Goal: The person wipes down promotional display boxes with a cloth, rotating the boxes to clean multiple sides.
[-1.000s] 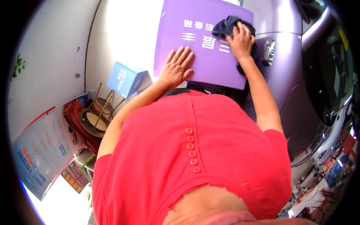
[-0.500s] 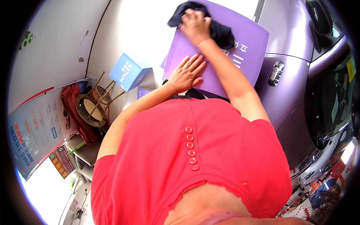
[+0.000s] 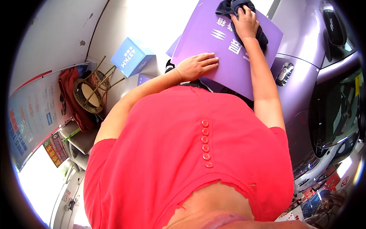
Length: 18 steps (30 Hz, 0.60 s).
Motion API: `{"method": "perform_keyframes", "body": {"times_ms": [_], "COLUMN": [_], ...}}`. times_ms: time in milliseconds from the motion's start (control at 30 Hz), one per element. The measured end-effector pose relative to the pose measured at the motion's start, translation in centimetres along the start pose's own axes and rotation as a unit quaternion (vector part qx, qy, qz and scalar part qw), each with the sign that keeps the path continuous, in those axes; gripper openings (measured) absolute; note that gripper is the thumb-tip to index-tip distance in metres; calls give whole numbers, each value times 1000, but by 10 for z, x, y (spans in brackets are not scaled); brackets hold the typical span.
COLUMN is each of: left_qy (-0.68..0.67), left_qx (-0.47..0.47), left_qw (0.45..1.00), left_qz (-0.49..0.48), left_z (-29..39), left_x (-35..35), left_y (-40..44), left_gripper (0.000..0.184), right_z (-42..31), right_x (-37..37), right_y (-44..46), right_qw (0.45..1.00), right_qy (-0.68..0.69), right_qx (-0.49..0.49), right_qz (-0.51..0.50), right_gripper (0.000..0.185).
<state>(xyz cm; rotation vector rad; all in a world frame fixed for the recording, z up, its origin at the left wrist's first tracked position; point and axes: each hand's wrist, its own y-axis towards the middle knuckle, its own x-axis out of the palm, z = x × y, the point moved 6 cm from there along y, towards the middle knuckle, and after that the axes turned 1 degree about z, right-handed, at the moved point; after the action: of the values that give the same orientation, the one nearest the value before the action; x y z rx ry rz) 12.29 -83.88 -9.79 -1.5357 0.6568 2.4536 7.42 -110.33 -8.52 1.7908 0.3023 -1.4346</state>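
Note:
A large purple box (image 3: 198, 36) with white printed characters and a striped white mark lies in front of my body, its top face toward me. My right hand (image 3: 247, 23) presses a dark navy cloth (image 3: 261, 38) onto the far right part of that face, fingers curled over the fabric. Bunched cloth sticks out on both sides of the hand. On the near left part of the same box rests my left hand (image 3: 197, 67), flat, with its fingers stretched out and nothing held.
A silver-purple car (image 3: 293, 80) stands close along the right. To the left, a light blue box (image 3: 131, 57) marked 437KM sits on the pale floor. Beyond it are a woven stool (image 3: 87, 95) tipped over, a dark red cloth (image 3: 70, 91) and a printed poster board (image 3: 36, 110).
My right hand has moved the cloth rightward across the box, uncovering more white characters. My left hand stays flat on the box, turned more to the right.

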Motion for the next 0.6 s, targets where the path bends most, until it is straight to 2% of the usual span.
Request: {"method": "perform_keyframes", "body": {"times_ms": [67, 100, 167, 233, 333, 400, 467, 600], "left_qy": [11, 11, 10, -33, -38, -36, 14, 46], "left_qx": [14, 24, 39, 12, 50, 52, 27, 15], "left_qw": [1000, 1000, 999, 998, 996, 997, 999, 998], "left_qz": [0, 7, 12, -49, -68, -37, -10, -40], "left_z": [2, 2, 4, 2, 4, 7, 6, 6], "left_x": [2, 1, -2, 4, 14, 2, -7, -7], "left_y": [-2, -2, -6, -11, -23, -11, 2, 5], "left_gripper": [47, 45, 43, 43, 43, 46, 50, 51], "right_z": [-26, -53, -105, -145, -142, -111, -66, 7], "right_x": [4, -4, -19, -39, -61, -68, -64, -31], "right_y": [-1, -6, -34, -66, -90, -93, -89, -57], "right_qw": [1000, 998, 987, 963, 930, 937, 964, 998], "right_qy": [4, 19, 122, 190, 258, 219, 140, 46], "right_qx": [-9, -25, -94, -171, -231, -236, -200, 39], "right_qz": [-5, -57, -51, -87, -123, -132, -106, -26], "right_gripper": [37, 36, 35, 34, 38, 40, 42, 38]}}
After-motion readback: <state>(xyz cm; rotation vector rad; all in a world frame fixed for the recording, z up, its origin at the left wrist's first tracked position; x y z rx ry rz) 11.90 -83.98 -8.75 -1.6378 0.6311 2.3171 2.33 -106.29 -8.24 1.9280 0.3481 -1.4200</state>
